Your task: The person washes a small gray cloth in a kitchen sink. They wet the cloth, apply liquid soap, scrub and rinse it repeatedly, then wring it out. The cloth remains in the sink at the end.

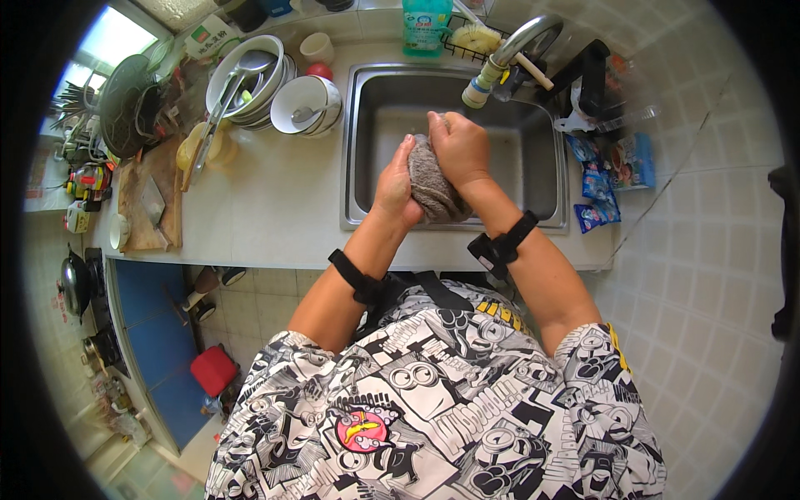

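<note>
Over the stainless steel sink point(519, 187) I hold a bunched grey-brown cloth point(431, 181) between both hands. My left hand point(397, 184) cups the cloth from its left side, thumb and fingers along it. Around the upper right end of the cloth, my right hand point(461, 149) is closed in a fist. The chrome faucet point(531, 28) arches above the sink's back right corner, its nozzle beyond my right hand. No water stream shows from it.
Left of the sink stand stacked bowls point(303, 103) and a larger bowl point(247, 75) with ladles. A cleaver point(153, 200) lies on a wooden cutting board point(134, 187). Behind the sink are a green detergent bottle point(426, 28) and a brush point(476, 39). Blue packets point(594, 181) lie at the right.
</note>
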Demonstrator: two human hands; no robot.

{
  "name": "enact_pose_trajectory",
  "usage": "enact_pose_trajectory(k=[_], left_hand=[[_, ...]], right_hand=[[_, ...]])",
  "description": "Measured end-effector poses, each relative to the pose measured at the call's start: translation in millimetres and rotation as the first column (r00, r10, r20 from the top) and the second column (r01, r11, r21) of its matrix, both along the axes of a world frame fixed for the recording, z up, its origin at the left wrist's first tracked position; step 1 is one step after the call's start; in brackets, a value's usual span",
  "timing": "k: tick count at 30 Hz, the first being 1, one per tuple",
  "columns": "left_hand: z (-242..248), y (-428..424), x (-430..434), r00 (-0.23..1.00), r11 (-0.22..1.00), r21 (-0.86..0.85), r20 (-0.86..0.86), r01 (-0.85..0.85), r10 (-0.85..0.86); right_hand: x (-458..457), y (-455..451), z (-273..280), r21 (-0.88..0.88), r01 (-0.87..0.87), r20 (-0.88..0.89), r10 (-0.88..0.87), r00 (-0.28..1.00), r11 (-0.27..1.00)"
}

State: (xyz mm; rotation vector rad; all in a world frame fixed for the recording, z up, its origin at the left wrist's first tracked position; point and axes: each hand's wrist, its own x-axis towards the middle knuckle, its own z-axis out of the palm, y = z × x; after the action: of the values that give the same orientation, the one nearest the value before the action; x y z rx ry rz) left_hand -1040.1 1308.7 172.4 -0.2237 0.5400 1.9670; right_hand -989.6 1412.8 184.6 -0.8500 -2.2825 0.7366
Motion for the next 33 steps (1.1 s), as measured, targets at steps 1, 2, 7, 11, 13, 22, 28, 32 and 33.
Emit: enact_pose_trajectory(k=[1, 2, 7, 11, 13, 22, 28, 32, 33], left_hand=[[2.7, -1.4, -2.4, 1.0, 1.0, -0.017, -0.024, -0.019, 0.019], [4.5, -6.0, -6.6, 0.999, 1.0, 0.001, -0.034, -0.025, 0.025], [-10.0, -35.5, -35.4, 0.99, 0.998, -0.069, -0.142, -0.003, -0.007], [-33.9, -47.6, -37.0, 0.987, 0.989, -0.147, -0.158, -0.007, -0.017], [-40.4, -47.6, -30.8, 0.972, 0.98, -0.199, -0.233, -0.004, -0.043], [-56.9, -41.3, -12.8, 0.995, 0.991, -0.1, -0.056, -0.083, 0.078], [-71.8, -29.6, -11.1, 0.99, 0.99, -0.128, 0.134, 0.052, -0.035], [-69.3, -29.3, 0.4, 0.926, 0.969, 0.053, 0.288, 0.24, -0.245], [-67.9, -31.4, 3.7, 0.877, 0.941, 0.087, 0.342, 0.326, -0.336]], right_hand=[[0.3, 15.9, -4.7, -0.233, -0.044, -0.036, 0.037, 0.999, 0.971], [4.3, 27.3, -9.0, -0.43, -0.088, -0.103, 0.048, 0.994, 0.899], [32.2, 57.6, -5.4, -0.667, -0.22, -0.272, 0.041, 0.961, 0.712], [48.3, 63.2, 17.6, -0.572, -0.311, -0.438, 0.038, 0.898, 0.759], [50.6, 68.6, 24.7, -0.584, -0.354, -0.419, 0.102, 0.902, 0.73], [59.3, 78.0, 10.0, -0.597, -0.092, -0.228, -0.059, 0.972, 0.797], [48.1, 63.0, 30.1, -0.713, -0.273, -0.424, -0.088, 0.901, 0.646], [42.9, 57.5, 56.5, -0.819, -0.507, -0.555, -0.147, 0.819, 0.27], [42.5, 56.5, 60.4, -0.822, -0.508, -0.549, -0.12, 0.827, 0.258]])
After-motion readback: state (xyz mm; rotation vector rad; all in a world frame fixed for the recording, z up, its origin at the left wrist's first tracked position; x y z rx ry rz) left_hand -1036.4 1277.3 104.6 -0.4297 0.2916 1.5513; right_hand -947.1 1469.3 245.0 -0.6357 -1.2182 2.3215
